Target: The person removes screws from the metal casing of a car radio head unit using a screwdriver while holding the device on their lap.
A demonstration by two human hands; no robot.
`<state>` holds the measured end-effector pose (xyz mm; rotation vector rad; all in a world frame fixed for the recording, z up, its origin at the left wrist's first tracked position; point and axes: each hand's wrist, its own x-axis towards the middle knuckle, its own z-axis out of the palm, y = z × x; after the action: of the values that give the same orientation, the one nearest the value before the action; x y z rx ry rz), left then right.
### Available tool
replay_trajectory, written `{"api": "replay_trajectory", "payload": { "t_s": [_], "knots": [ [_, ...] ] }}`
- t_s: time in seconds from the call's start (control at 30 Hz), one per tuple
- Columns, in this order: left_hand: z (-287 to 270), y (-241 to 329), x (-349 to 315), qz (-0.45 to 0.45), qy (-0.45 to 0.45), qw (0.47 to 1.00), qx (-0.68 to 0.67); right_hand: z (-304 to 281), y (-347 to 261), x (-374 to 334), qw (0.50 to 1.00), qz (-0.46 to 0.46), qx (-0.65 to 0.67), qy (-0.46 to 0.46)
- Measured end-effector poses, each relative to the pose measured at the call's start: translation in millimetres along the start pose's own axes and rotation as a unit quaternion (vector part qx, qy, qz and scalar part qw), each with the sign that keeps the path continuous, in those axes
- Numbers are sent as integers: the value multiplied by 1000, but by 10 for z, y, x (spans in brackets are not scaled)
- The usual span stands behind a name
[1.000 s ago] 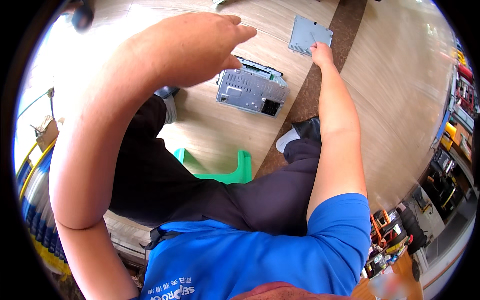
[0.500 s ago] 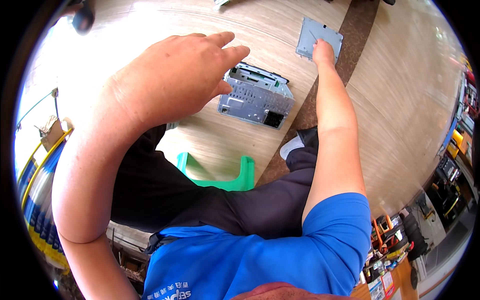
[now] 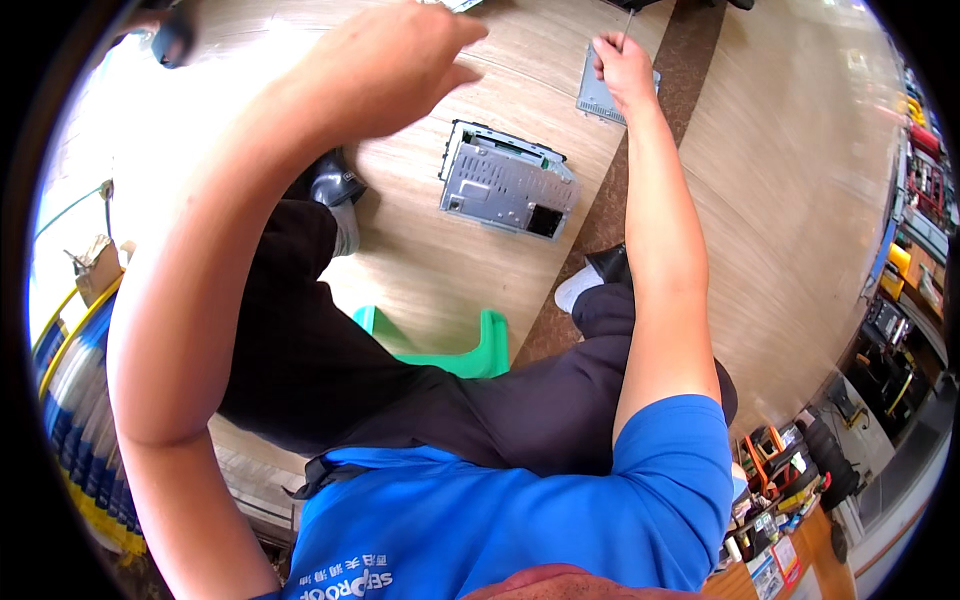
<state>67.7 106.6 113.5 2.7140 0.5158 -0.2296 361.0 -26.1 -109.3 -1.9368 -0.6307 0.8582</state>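
My right hand (image 3: 624,72) is closed around a thin metal rod (image 3: 628,24), whose lower end is hidden in the fist. The rod points away from me, above a flat grey metal cover (image 3: 600,98) on the floor. My left hand (image 3: 400,65) is raised at the upper left with its fingers apart, and nothing shows in it. Between and below the hands, a silvery metal box like a car stereo (image 3: 510,190) rests on the floor. It has vent slots, a dark square patch and an uncovered far side; neither hand touches it.
I sit with my knees apart over a green plastic stool (image 3: 490,345). My shoes (image 3: 335,180) flank the metal box. A dark brown strip (image 3: 600,215) crosses the tan floor. Cluttered shelves (image 3: 900,300) line the right side; blue and yellow items (image 3: 80,400) stand at left.
My left hand has moved away from me, off the metal box. My right hand has lifted from the cover and shifted slightly left, its rod now pointing upward in the picture.
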Motion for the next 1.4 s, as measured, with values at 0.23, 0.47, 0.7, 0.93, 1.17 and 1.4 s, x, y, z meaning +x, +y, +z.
{"api": "replay_trajectory", "payload": {
  "t_s": [0.23, 0.47, 0.7, 0.93, 1.17, 1.4],
  "knots": [
    [-532, 319, -125, -97, 43, 872, -478, 263, -2148, -1428, 977, -167, 109, -81],
    [-463, 552, -324, 16, 50, 756, -652, 147, -2558, -2199, 979, -199, 25, 14],
    [-299, 707, -502, 38, -34, 809, -586, 75, -2020, -2635, 964, -212, 160, 10],
    [-42, 489, -413, 49, -41, 785, -616, 287, -2179, -2676, 986, -130, 93, 47],
    [63, 521, -342, 4, -51, 711, -701, 240, -2243, -2662, 970, -225, -31, 89],
    [58, 577, -288, -1, -62, 689, -722, 184, -2239, -2630, 966, -224, -58, 112]
  ]
}}
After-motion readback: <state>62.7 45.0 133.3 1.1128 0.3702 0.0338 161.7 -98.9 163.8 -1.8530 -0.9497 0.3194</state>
